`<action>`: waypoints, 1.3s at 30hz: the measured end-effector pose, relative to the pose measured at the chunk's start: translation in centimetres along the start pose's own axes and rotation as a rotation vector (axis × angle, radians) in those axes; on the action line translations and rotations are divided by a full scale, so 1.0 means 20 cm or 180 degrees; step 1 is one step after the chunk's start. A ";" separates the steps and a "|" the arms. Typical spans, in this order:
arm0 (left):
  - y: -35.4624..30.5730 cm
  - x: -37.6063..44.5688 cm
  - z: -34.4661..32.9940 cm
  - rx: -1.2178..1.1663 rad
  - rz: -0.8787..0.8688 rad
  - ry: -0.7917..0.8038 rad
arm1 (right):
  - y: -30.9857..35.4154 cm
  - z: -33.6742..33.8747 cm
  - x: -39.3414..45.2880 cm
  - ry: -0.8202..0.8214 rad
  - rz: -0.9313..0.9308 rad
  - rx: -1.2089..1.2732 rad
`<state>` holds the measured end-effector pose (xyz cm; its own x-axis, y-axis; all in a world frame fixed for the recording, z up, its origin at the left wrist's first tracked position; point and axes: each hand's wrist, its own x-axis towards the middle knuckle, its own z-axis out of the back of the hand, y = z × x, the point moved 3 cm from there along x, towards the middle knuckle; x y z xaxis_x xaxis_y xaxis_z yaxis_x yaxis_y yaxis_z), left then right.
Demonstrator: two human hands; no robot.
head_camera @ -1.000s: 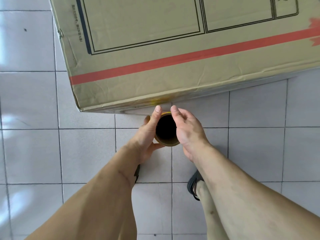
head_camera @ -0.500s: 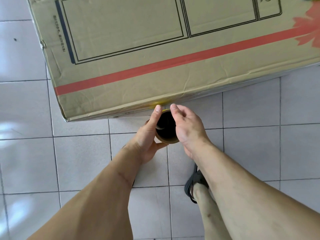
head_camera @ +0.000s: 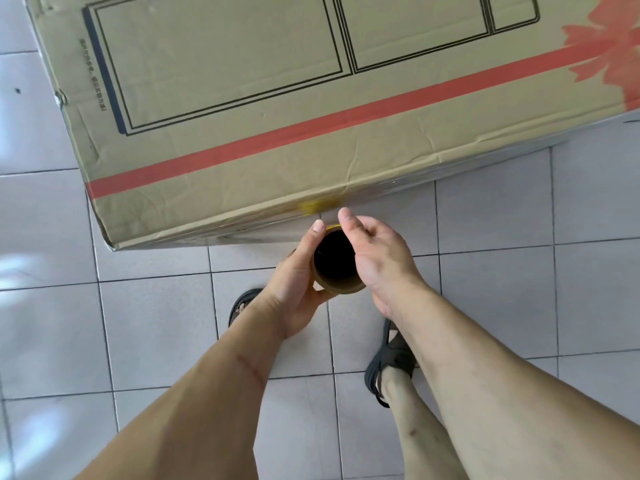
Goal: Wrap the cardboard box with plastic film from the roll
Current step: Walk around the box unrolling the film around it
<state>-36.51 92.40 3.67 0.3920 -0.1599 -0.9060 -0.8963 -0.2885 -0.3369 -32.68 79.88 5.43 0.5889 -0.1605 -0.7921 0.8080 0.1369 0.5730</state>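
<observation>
A large cardboard box [head_camera: 263, 109] with a red stripe and black line drawings fills the upper part of the head view, standing on the tiled floor. Shiny plastic film [head_camera: 408, 188] covers its lower side face along the near edge. Just below that edge I hold the film roll upright; its brown cardboard core [head_camera: 337, 287] shows a dark hollow from above. My left hand [head_camera: 298, 282] grips the roll's left side with the thumb along the rim. My right hand [head_camera: 377, 251] curls round the right side, thumb raised at the top rim.
Pale grey floor tiles [head_camera: 145, 327] surround the box. My two feet in dark sandals [head_camera: 389, 362] stand under my arms, close to the box's near edge. The box's near left corner [head_camera: 110, 245] points toward the lower left.
The box has shifted left and down in view as I step along its side. Both hands keep hold of the roll; my left foot has come into view.
</observation>
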 end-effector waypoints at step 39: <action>-0.06 0.10 -0.44 0.0478 -0.0160 0.0009 | 0.00 0.38 0.06 -0.0351 -0.0100 0.0395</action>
<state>-32.82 84.08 4.46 0.4376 -0.1515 -0.8863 -0.8963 -0.1517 -0.4166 -31.73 72.22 6.06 0.5561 -0.2701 -0.7860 0.8179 0.0096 0.5753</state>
